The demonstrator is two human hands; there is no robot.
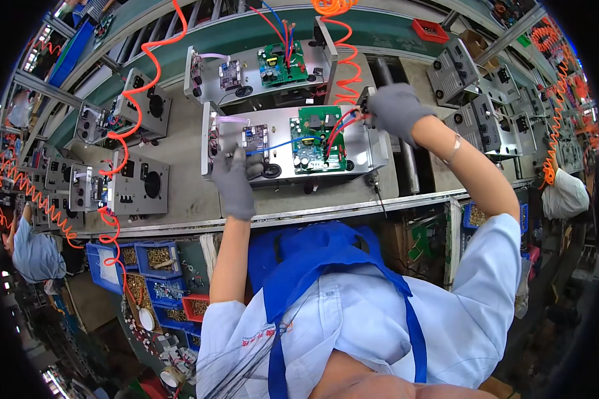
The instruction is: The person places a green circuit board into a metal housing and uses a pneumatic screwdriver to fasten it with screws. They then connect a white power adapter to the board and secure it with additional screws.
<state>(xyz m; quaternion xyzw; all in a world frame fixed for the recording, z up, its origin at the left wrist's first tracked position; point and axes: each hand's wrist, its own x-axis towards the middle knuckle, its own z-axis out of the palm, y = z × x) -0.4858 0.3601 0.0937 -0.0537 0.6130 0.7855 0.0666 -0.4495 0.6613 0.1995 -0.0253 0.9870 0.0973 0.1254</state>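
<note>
A metal chassis [283,166] lies in front of me, carrying a large green circuit board [319,139] and a smaller dark board [255,138]. My left hand [235,186], in a grey glove, rests at the chassis's left front edge with its fingers apart. A blue wire [283,143] runs from the green board toward those fingers. At the chassis's right end panel [378,143], my grey-gloved right hand [399,113] has its fingers closed. Red wires [339,128] lead up to its fingertips; what they grip is hidden.
Behind stands a similar chassis [229,70]. Grey metal units [140,183] fill the left; more units [469,123] stand right, past a metal roller [399,133]. Orange coiled hoses [339,60] hang down. Blue bins [160,259] of small parts sit below the bench edge. Other people work at both sides.
</note>
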